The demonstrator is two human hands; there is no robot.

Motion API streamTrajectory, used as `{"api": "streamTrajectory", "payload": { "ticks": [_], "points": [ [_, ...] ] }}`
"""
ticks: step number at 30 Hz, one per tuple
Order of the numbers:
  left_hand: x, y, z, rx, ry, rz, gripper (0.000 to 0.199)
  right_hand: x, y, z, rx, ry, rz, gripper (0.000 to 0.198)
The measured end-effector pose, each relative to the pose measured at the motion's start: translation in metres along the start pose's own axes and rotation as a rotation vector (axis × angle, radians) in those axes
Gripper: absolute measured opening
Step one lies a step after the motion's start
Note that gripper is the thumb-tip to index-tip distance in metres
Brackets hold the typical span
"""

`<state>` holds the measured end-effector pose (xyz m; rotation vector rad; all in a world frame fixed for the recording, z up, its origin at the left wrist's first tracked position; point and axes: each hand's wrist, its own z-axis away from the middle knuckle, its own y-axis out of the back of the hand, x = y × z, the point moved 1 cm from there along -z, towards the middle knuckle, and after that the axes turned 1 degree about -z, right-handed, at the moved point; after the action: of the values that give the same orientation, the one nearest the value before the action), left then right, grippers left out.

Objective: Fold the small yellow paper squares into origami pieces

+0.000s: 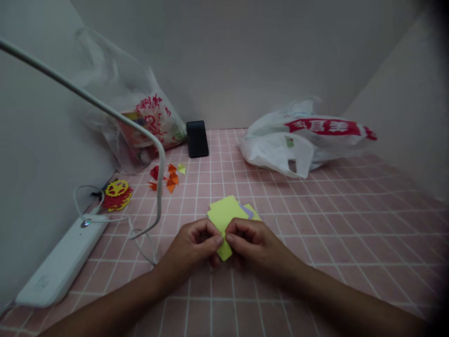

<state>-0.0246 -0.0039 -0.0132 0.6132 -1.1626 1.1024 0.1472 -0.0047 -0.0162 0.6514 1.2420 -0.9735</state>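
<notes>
**A:** What is in the person's hands?

**B:** A small, creased, yellow-green piece of paper (225, 253). The left hand (200, 239) and the right hand (248, 238) each pinch it between thumb and curled fingers, from either side, with the fingertips nearly meeting.

**A:** Where is it?

**B:** Below the centre of the view, over a pink tablecloth with white grid lines (298, 290), on the near side of a loose stack of square yellow-green paper sheets (226, 209). I cannot tell whether it touches the cloth. Part of a lilac paper sheet (247, 212) shows at the stack's right.

**A:** How far along is the folding?

**B:** Partway, I'd judge. Some folds seem made, since the piece is narrower than the sheets; how many remain is hidden by the fingers. The stacked sheets look flat and unfolded. Farther back on the left, small angular orange folded papers (171, 180), a red one (154, 172) and a pale yellow one (181, 169) look already folded.

**A:** And the piece itself?

**B:** Bright and matt. A little peak shows between the thumbs; below them, a flap widens to a blunt, angled end pointing towards the person.
</notes>
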Motion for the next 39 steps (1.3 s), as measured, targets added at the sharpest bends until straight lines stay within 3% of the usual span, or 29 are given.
{"api": "streamTrajectory", "payload": {
  "ticks": [10, 26, 33, 39],
  "points": [
    [-0.0023, 0.0014, -0.0001, -0.046, 0.024, 0.089, 0.028, -0.0008, -0.0005, 0.0004, 0.042, 0.034, 0.057, 0.021],
    [0.0005, -0.0027, 0.001, 0.002, 0.026, -0.001, 0.027, 0.0042, -0.0018, 0.0007, 0.035, 0.025, 0.047, 0.021],
    [0.0031, -0.0036, 0.0041, 0.016, -0.034, -0.105, 0.023, 0.0007, -0.0036, 0.0022, 0.016, 0.041, 0.067, 0.022],
    [0.0027, -0.0015, 0.0036, -0.029, -0.006, -0.108, 0.021, -0.002, -0.0018, 0.0016, -0.032, -0.006, 0.015, 0.024]
  ]
}}
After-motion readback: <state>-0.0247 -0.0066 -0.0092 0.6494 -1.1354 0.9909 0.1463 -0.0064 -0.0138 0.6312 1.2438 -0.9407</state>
